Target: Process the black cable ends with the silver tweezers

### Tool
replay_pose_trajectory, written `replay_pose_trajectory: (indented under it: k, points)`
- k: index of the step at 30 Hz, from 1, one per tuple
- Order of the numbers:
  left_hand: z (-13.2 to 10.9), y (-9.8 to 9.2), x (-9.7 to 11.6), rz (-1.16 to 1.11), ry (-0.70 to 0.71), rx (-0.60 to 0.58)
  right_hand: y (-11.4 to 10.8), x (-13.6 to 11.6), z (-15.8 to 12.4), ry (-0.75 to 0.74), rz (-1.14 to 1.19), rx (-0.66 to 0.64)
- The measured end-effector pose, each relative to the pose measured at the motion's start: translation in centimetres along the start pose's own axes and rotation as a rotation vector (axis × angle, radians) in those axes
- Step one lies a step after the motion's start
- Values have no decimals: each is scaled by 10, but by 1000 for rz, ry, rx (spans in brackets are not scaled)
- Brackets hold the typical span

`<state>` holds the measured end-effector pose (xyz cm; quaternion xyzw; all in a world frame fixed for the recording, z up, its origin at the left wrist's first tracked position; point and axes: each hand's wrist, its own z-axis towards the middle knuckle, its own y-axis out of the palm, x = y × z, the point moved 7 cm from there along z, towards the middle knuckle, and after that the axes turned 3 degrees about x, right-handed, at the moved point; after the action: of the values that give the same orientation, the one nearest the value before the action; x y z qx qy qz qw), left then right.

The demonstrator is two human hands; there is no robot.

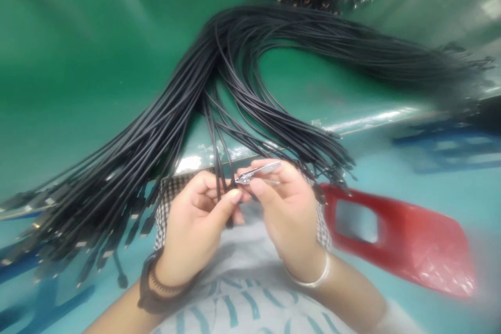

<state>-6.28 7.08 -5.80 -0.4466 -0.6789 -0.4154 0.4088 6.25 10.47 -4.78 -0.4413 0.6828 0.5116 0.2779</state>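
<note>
One black cable (217, 167) drops off the table edge btwn both hands. It's pinched in the left hand (195, 222), thumb & fingers closed on it. Right hand (287, 209) is closed on a small metal tool (258, 172), tip at the cable; exact type blurred. Cable bundle (235, 62) fans over green table (58, 62), ends hanging both sides. Red plastic piece (410, 250) w/ rectangular hole sits near right hand.
</note>
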Motion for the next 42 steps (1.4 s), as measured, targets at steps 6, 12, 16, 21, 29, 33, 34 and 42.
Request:
replay_pose_trajectory:
  k: [6,12,16,21,29,33,34,42]
  points:
    - [2,1,0,5,8,-12,0,-5,1,-26,-37,21]
    - [2,0,1,23,14,-8,0,-4,3,-40,-37,12]
    - [1,0,3,41,20,-13,0,-4,2,-54,-47,-14]
    - [-1,-2,1,107,12,-19,-1,-5,3,-57,-104,16]
    - [-5,10,-13,-302,-375,-212,-7,-5,9,-49,-48,35]
    - [-9,14,-20,-469,-538,-293,-9,-6,9,-30,-58,29]
    - [-9,14,-22,-470,-541,-296,-8,-5,9,-22,-60,28]
    - [-2,-5,-4,49,-143,-11,0,4,1,45,-85,5]
